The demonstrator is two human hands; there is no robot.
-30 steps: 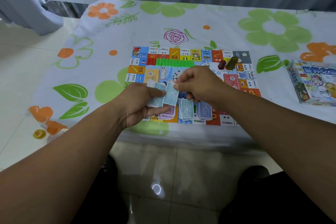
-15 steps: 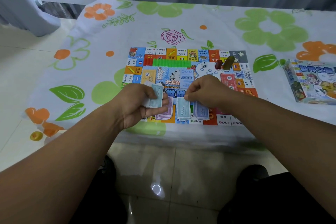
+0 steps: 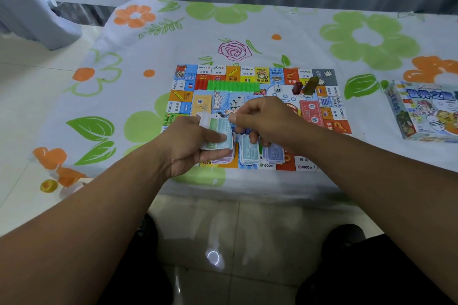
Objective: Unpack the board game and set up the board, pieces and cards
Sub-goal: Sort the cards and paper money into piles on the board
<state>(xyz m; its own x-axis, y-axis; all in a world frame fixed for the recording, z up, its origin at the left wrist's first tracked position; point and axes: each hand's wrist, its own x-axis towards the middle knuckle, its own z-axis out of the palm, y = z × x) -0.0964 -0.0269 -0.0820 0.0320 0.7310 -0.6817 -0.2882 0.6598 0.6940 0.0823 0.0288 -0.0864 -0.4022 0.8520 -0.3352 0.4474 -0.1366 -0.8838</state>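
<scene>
Left hand (image 3: 189,147) grips a stack of play money (image 3: 218,135) — right hand (image 3: 266,119), fingers curled, touches its top corner, can't tell if it's pinching a note. Sorted piles (image 3: 249,153) sit on the board (image 3: 247,77) just under both hands.

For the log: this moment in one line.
left hand: grips note stack | right hand: pinches top note | board: three note piles laid

The board (image 3: 233,73) is multicoloured, the tablecloth (image 3: 198,32) white (green, orange flowers).
</scene>
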